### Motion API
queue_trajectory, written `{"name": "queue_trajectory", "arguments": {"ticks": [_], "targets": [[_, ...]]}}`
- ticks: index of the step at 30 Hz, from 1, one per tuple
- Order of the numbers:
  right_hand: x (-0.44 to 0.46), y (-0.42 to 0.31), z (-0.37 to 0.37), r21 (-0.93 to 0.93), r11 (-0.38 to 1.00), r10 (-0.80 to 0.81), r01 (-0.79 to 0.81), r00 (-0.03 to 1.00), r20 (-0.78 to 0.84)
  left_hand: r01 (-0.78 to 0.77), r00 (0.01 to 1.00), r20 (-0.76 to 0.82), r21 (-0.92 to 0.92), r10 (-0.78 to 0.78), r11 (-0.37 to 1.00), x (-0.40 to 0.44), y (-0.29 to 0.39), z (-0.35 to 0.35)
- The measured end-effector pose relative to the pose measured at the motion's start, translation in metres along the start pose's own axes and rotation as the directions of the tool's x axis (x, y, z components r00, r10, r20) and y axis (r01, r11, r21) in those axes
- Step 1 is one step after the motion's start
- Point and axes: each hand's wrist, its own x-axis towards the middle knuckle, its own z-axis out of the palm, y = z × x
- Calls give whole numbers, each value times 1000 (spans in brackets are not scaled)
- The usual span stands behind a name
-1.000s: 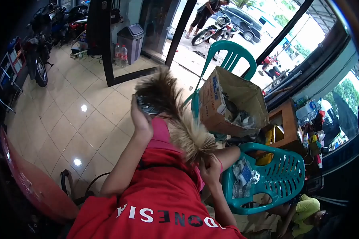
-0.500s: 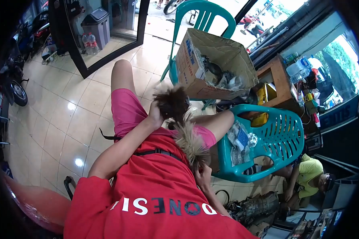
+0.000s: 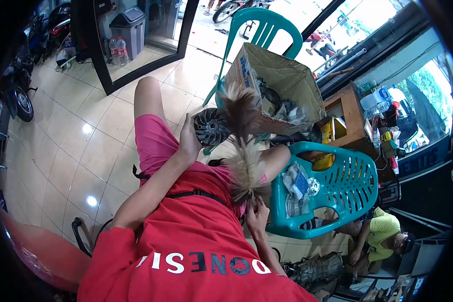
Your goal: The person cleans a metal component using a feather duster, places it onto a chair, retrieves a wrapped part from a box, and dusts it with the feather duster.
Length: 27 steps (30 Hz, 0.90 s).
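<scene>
1. Filling the lower middle of the frame, the wearer's red shirt (image 3: 201,246) gives way to pink shorts (image 3: 156,138) just above it.
2. Right of centre stands a green chair (image 3: 324,194), with clear plastic packets (image 3: 296,187) lying on its seat.
3. Another green chair (image 3: 274,18) stands at the top centre; in front of its back sits a cardboard box (image 3: 307,93), its flaps parted and dark parts inside.
4. A feather duster (image 3: 246,163) runs up the middle, pale feathers below and a brown tuft on top. Half a second ago that tuft covered the space in front of the left hand; now it points upward, off to the right.
5. A dark finned disc (image 3: 209,127), left of centre in the upper half, consequently shows its vanes and hub. I judge this a gap between strokes, the front being free of feathers, though I cannot tell whether the tuft brushes its right edge.
6. The left hand (image 3: 189,140) pinches the disc by its left edge, the grip steadying it above the shorts.
7. The right hand (image 3: 257,219), just below the middle, has its grip closed round the duster's lower end, fingers pressed together.
</scene>
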Motion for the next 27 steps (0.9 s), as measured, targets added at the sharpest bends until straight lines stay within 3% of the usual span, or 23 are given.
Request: {"name": "queue_trajectory", "arguments": {"ticks": [2,3,5,6,8,13,16,17,18,20,21,22,23,24,25,27], "targets": [[0,14,-10,-130,989,-55,73,989,134,30,995,-96,-57,-36,998,-15,12,12],[3,7,-11,-136,988,-60,79,989,134,-95,995,0,-78,95,992,-15,9,8],[8,-10,-13,-4,983,-182,182,983,-17,-70,998,-11,-97,69,993,-16,7,0],[8,-16,-22,-84,996,-31,35,998,50,-37,999,-23,-109,35,993,-26,20,14],[11,-17,-25,27,999,24,-24,1000,6,-81,997,-19,-108,79,991,-29,25,22],[18,-34,-33,-49,979,-194,197,979,59,-78,996,19,-199,84,977,-41,36,32],[23,-32,-30,10,999,-43,44,996,-83,-140,988,40,-151,148,979,-46,41,41],[25,-11,-22,177,983,-21,51,985,-169,-143,988,36,-153,150,978,-47,42,41],[26,-7,-24,177,983,-23,53,986,-165,-118,992,17,-156,122,981,-49,45,41],[30,-2,-32,179,981,-64,78,995,-81,-72,997,-20,-209,69,975,-50,49,41],[27,-6,-37,76,997,-33,35,999,-34,-51,998,-38,-260,43,964,-51,50,41],[24,-10,-35,102,988,-113,113,994,-8,-47,997,-71,-362,22,931,-49,50,40],[22,-16,-32,132,973,-192,189,981,15,-30,999,4,-379,34,925,-48,51,38],[19,-46,-42,37,995,-100,96,983,152,-12,996,80,-393,47,919,-48,52,36],[17,-47,-38,59,994,-99,90,981,164,-109,994,-35,-373,103,922,-43,46,34],[12,-41,-28,21,987,-162,161,964,209,-100,992,31,-368,120,924,-41,44,30]]}}
